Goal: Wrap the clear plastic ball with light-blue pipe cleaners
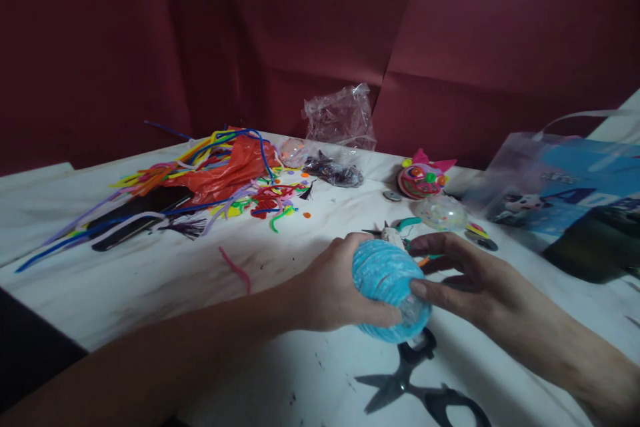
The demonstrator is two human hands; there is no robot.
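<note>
A ball wrapped in light-blue pipe cleaner point(383, 273) is held a little above the white table, with a clear patch showing at its lower right. My left hand point(333, 280) wraps round its left side, thumb across the front. From the right, my right hand point(460, 273) has its thumb on the ball and its fingers curved behind the right edge; the fingertips are partly hidden. Just below the ball lie black scissors point(403, 387) with blades apart. Pliers with teal handles point(407, 223) rest behind it, partly covered by the ball and my right hand.
Pipe cleaners point(215, 143), a red plastic bag point(235, 170) and a black phone-like slab point(140, 210) lie left. At the back stand a clear bag point(340, 120) and a decorated pink ball point(424, 177). A clear ball point(443, 213) and blue printed bag point(575, 180) are right.
</note>
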